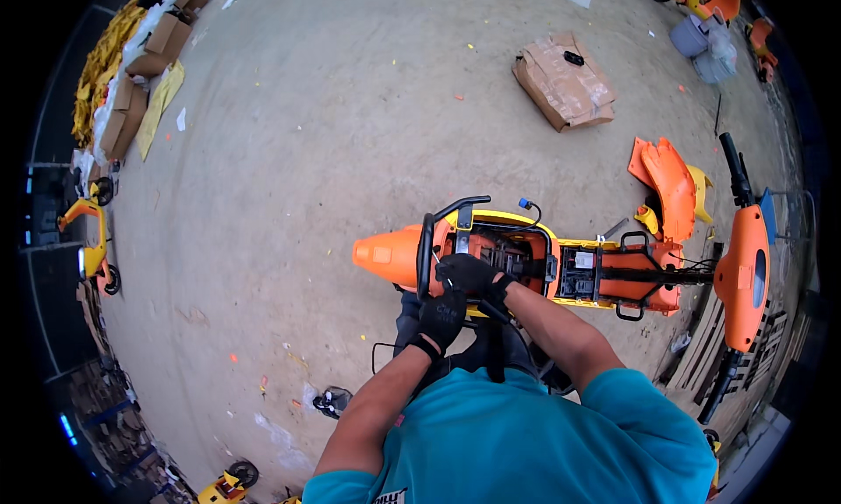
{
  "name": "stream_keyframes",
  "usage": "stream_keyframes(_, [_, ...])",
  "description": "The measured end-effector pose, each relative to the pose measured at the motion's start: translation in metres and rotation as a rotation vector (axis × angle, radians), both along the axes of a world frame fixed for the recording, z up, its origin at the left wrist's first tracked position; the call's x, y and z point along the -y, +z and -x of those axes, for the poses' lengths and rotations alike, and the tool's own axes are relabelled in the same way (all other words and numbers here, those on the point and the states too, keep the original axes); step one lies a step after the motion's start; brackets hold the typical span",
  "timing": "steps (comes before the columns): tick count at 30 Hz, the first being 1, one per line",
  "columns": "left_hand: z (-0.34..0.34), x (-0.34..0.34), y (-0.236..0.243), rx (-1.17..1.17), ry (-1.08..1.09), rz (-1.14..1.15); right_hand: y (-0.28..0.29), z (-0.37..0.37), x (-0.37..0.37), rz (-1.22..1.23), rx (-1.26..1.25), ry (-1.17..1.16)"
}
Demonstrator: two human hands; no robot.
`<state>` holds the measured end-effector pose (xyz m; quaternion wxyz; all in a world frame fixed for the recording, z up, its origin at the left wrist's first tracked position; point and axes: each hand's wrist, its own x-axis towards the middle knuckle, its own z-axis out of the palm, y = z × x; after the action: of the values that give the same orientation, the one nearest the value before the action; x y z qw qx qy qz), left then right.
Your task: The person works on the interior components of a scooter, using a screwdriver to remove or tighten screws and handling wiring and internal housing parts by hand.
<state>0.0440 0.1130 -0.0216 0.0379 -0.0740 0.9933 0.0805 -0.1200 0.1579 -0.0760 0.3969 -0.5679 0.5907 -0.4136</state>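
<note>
From my distant place, I see the orange and yellow plastic scooter [551, 241] directly before the wearer, on the grey concrete floor [263, 197]. It lies across the view, with its orange handlebar cover [743, 279] at the right, so I suppose its open rear part is placed there for easy reach of both hands.

The black-gloved left hand [442, 318] is just beside the black curved tubular grab bar [427, 254]. The black-gloved right hand [467, 274] is above the edge of the open body, very near to the left one. Their closeness suggests to me fine work, where one hand can steady the other. In both, the fingers look curled, but I cannot tell if either grip is closed on something; a thin bright piece by them is too small to name.

The blue plastic connector [526, 204] stands out at the far side, perhaps to be away from the hands. The loose orange curved plastic panel [673, 189] lies beyond the scooter, probably so that the inside stays accessible.
</note>
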Motion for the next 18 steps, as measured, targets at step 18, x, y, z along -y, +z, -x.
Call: stream_keyframes(18, [0.003, 0.001, 0.023, 0.028, 0.145, -0.262, 0.036, 0.008, 0.002, -0.09, -0.239, 0.167])
